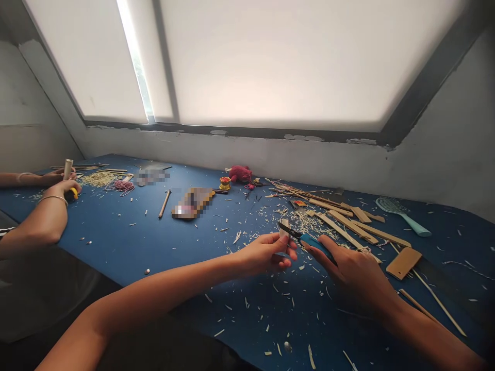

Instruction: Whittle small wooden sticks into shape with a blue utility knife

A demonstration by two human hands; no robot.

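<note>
Between the thumb and fingers of my left hand (266,252) is a small pale piece of wood (284,230), held upright over the table. My right hand (350,268) is closed round the blue handle of a utility knife (315,244). The dark blade lies against the wood piece, close to my left fingertips. Pale shavings (309,221) are scattered beneath and behind both hands. Several flat wooden strips (353,226) lie just beyond my right hand. A flat wooden block with a small hole (403,263) rests to the right of it.
The blue table (127,242) runs below a window. A pale green hairbrush (404,216) lies at the right. Towards the back are a red bundle (240,173) and a small gold pot (225,183). At the far left, another person's hands (65,181) hold a wooden piece.
</note>
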